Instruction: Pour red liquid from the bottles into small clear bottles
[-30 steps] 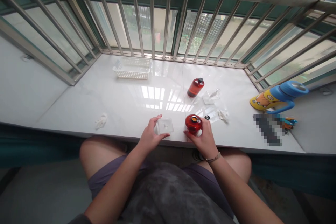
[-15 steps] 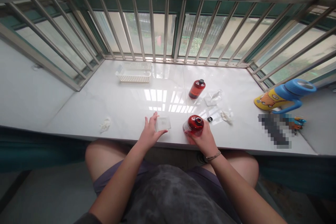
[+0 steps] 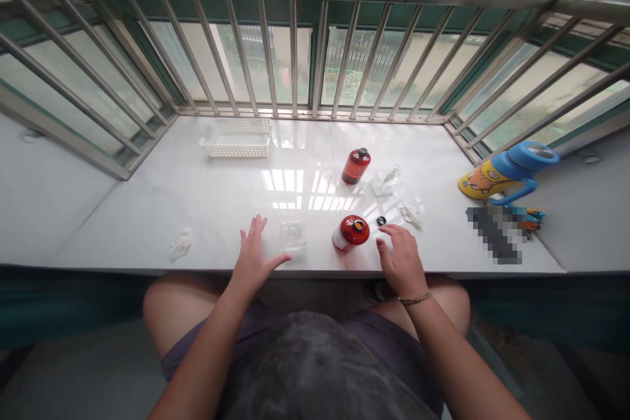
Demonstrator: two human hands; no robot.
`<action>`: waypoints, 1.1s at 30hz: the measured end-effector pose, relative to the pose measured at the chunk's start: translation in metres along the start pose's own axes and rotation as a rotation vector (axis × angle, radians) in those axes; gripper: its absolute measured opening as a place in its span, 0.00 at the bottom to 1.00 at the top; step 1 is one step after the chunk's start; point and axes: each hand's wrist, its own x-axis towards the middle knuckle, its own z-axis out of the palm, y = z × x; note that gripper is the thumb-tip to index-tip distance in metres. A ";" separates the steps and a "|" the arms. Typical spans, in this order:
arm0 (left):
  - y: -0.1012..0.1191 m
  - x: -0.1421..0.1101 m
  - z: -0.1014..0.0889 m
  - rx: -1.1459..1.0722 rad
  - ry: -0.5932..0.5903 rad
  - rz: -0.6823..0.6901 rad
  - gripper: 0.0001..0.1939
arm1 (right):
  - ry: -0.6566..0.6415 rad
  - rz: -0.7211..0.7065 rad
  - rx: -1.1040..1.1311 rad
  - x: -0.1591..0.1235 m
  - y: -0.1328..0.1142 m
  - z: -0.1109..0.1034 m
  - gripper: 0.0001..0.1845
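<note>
A white marble counter (image 3: 147, 236) carries all items. Reference point: the red glass bottle (image 3: 351, 233), tilted on its side near the front edge. Both hands are fully open and hold nothing: the right hand (image 3: 401, 259) just right of the bottle, the left hand (image 3: 253, 256) well left of it. A clear square plastic tray (image 3: 293, 236) sits left of the bottle; a small black ring (image 3: 380, 220) lies just behind and right of it.

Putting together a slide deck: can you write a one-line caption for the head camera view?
Left hand beside a clear square container, right hand beside a red bottle, on a white windowsill before metal window bars.
</note>
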 end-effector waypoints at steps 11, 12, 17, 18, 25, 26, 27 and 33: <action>-0.043 -0.066 -0.091 0.363 0.339 -0.195 0.19 | 0.000 0.340 -0.462 0.039 0.095 -0.027 0.21; -0.053 -0.071 -0.096 0.403 0.340 -0.198 0.19 | -0.016 0.350 -0.458 0.042 0.098 -0.025 0.22; -0.099 -0.092 -0.104 0.536 0.235 -0.293 0.16 | -0.031 0.401 -0.384 0.047 0.105 -0.017 0.23; -0.104 -0.096 -0.103 0.557 0.243 -0.316 0.18 | -0.018 0.406 -0.371 0.047 0.105 -0.016 0.23; -0.125 -0.122 -0.090 0.604 0.330 -0.470 0.31 | 0.169 0.533 -0.192 0.041 0.093 -0.031 0.28; -0.128 -0.123 -0.089 0.593 0.321 -0.513 0.32 | 0.225 0.564 -0.132 0.041 0.087 -0.037 0.30; -0.132 -0.123 -0.089 0.584 0.307 -0.559 0.34 | 0.279 0.582 -0.073 0.041 0.079 -0.043 0.30; -0.145 -0.108 -0.092 0.535 0.246 -0.830 0.45 | 0.427 0.385 0.186 0.055 -0.010 -0.081 0.27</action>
